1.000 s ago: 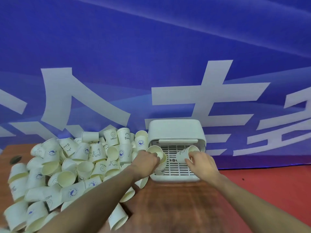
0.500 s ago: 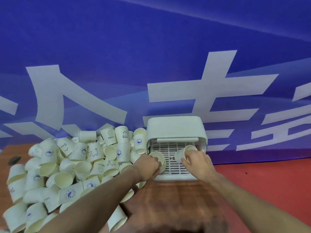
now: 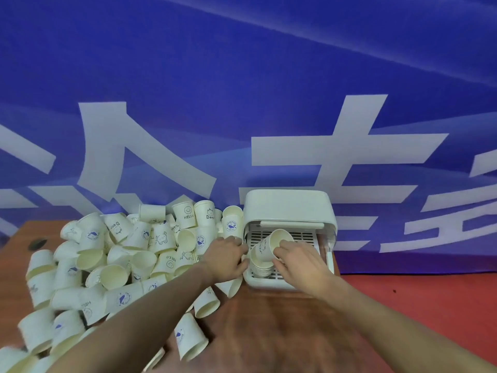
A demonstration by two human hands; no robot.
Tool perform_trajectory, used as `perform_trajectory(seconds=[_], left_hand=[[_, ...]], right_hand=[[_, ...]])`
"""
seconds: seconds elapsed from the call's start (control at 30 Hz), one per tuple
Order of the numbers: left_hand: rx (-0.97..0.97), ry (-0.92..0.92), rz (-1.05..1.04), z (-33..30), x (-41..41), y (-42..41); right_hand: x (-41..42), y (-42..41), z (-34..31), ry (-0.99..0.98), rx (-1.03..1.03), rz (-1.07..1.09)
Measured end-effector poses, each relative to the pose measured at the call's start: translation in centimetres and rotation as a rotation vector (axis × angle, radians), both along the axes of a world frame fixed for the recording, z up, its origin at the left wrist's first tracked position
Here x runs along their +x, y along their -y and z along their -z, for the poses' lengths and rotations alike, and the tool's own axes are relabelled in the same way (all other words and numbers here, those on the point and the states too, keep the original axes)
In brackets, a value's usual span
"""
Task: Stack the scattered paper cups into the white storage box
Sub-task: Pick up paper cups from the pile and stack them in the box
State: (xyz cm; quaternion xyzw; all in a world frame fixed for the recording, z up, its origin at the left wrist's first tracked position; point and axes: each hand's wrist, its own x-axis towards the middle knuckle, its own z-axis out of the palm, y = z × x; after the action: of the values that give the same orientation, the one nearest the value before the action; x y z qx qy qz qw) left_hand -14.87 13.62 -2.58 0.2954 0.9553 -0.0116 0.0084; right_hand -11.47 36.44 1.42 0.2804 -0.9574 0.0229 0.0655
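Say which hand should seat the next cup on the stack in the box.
Right. The right hand already holds a tilted cup just above the stack; the left hand steadies that stack.

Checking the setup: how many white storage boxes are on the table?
1. The white storage box stands at the table's far edge, right of the cup pile, with both hands at its open front. None seems hidden.

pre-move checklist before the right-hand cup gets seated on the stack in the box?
1. Right hand grips the loose cup: ok.
2. Left hand steadies the stack: ok.
3. Stack stands inside the white storage box: ok.
4. Loose cup aligned with stack: not ok, it is tilted, mouth facing up and away from the camera.
5. Loose cup's base already in the stack's top rim: cannot tell.
6. Box opening clear above the stack: ok.
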Motion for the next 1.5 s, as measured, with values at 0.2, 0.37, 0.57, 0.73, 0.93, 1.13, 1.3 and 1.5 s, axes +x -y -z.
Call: perform_trajectory(seconds=[0.2,0.37,0.57,0.73,0.93,1.13,1.3,1.5], left_hand=[[-0.039,0.040,-0.090,0.0,1.0,3.8],[-0.063,0.067,-0.167,-0.4,2.2,7.0],[-0.110,0.122,-0.270,-0.3,3.7,11.2],[-0.161,0.164,-0.296,0.4,4.6,13.1],[-0.181,0.148,-0.298,-0.2,3.9,14.2],[-0.191,0.108,-0.400,-1.0,3.1,16.7],[-0.181,0.171,-0.649,-2.0,3.5,21.7],[-0.187,0.238,-0.736,-1.4,3.9,26.1]], right_hand=[[-1.2,2.0,1.4,0.052,0.189,-0.021],[-1.7,3.9,3.4,0.197,0.311,0.019],[-2.1,5.2,4.2,0.333,0.361,0.042],[-2.1,5.8,3.1,0.335,0.240,0.099],[-1.8,8.5,0.8,0.184,0.079,-0.061],[-2.2,12.4,-0.5,0.199,0.119,-0.094],[-3.5,15.1,-0.8,0.245,0.188,-0.102],[-5.5,18.3,-0.4,0.271,0.215,-0.098]])
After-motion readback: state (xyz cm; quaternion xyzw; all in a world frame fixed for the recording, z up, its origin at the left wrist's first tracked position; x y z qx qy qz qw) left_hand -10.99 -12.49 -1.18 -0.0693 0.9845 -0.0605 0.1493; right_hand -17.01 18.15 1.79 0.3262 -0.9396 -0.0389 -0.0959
